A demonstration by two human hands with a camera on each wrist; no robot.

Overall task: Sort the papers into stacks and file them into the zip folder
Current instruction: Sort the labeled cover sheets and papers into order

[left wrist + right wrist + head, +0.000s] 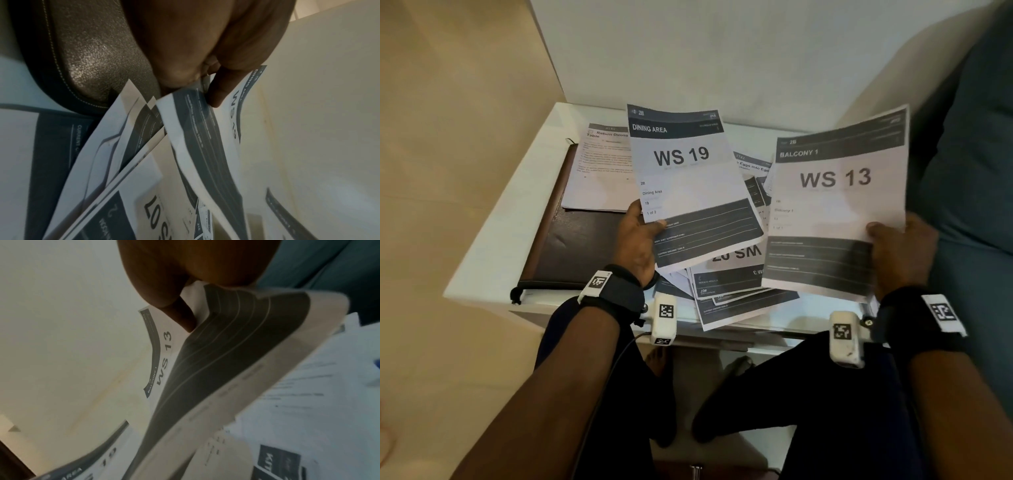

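My left hand [640, 236] pinches a small sheaf of papers topped by the sheet "WS 19 Dining Area" [688, 178], thumb on its left edge; the left wrist view shows that thumb [220, 92] on the sheaf [205, 146]. My right hand [893, 246] pinches the sheet "WS 13 Balcony 1" [832, 205] at its right edge, also seen as the WS 13 sheet [216, 361] in the right wrist view. Both are lifted above a loose pile of papers [726, 284]. The dark brown zip folder [571, 246] lies shut at the left, a text page [595, 171] on its far end.
Everything sits on a small white table [493, 246] against a white wall. A teal cushion [976, 171] borders the right side. My knees and bare feet are under the table's near edge. More printed pages [308, 394] lie beneath my right hand.
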